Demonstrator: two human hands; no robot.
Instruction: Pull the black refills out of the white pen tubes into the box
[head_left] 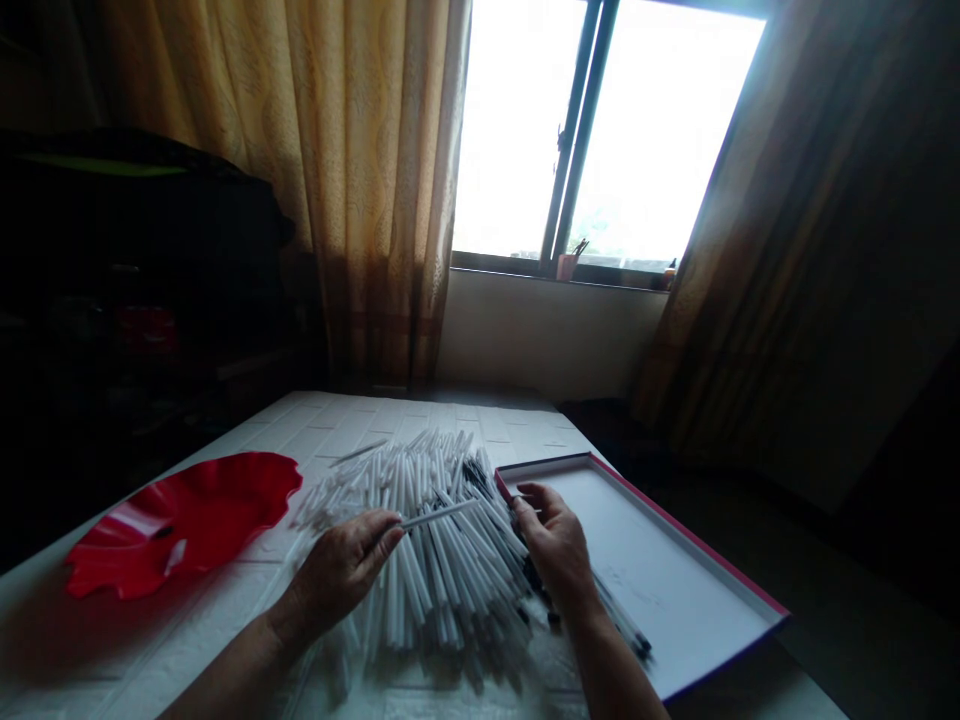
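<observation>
A large heap of slim whitish pen barrels (420, 560) lies spread over the table, some with dark ends showing. Over the heap, my left hand (345, 560) pinches one pen barrel (442, 514) between thumb and forefinger, its free end pointing right. My right hand (551, 540) is a short way off that end, at the near left rim of a shallow tray (667, 570) with a white inside and red edge. Its thumb and fingers are curled together; what they hold is too small to make out. Several black-ended pens (622, 615) lie in the tray beside my right wrist.
A red wavy-rimmed bowl (247, 480) stands on the left of the white brick-patterned table (300, 420). Behind are a patterned curtain (375, 200), a bright window (645, 130) and a cup (567, 266) on its sill. Dark furniture fills the left side.
</observation>
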